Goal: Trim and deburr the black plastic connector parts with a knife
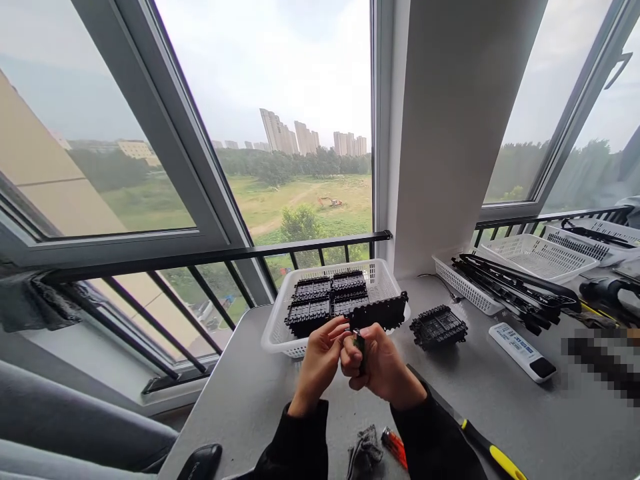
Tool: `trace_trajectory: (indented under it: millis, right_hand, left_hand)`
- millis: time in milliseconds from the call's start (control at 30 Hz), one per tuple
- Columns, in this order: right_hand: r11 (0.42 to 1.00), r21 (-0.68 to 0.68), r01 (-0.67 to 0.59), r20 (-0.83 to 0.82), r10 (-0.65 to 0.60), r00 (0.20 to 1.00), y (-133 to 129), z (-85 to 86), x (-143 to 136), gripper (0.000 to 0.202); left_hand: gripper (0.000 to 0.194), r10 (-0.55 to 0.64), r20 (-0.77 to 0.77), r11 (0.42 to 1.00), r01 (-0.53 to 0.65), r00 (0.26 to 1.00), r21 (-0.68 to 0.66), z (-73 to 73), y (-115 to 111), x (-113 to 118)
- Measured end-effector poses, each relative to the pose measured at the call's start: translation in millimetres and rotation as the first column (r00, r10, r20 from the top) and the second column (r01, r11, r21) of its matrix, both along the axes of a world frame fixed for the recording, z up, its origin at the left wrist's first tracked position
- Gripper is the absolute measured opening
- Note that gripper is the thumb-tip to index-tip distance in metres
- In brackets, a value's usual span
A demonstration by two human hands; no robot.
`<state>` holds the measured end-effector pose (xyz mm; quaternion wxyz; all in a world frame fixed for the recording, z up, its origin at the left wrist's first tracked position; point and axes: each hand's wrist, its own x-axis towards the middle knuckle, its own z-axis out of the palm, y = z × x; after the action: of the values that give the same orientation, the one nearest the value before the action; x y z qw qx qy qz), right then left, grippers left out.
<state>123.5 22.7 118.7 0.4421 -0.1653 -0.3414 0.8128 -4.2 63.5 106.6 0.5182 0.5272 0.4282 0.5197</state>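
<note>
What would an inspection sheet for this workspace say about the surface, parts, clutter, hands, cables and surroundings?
Surface: grey tabletop, partly covered.
Parts: black ribbed blocks in white basket; loose block beside it.
Clutter: crumpled cloth, red item, black-and-yellow handle.
Hands: right hand grips small greenish item; left hand close by, grip unclear.
Cables: thin cord behind loose block.
Surroundings: windows, black railing.

I'm seeing bare table (pixel 545 427) opening right of the sleeves, below the white-and-black box (pixel 523 351); the yellow-handled tool (pixel 493 453) is crossing its near side, and the basket (pixel 295 347) is blocking straight ahead.
</note>
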Motion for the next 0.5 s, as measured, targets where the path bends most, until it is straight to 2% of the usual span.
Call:
trace_trajectory:
  millis: [233, 500]
  right_hand:
    - [0.999, -0.041, 0.013, -0.005, -0.013, 1.000, -0.4, -1.2, 0.1, 0.028]
    - [0.997, -0.071, 0.019, -0.014, -0.020, 1.000, -0.1, 1.1, 1.0, 0.024]
  left_hand:
    - [0.035, -0.009, 0.014, 1.000, 0.009, 1.000, 0.015, -1.0, 0.1, 0.0]
    - [0.040, -0.007, 0.004, 1.000, 0.007, 1.000, 0.017, -1.9, -0.1, 0.7]
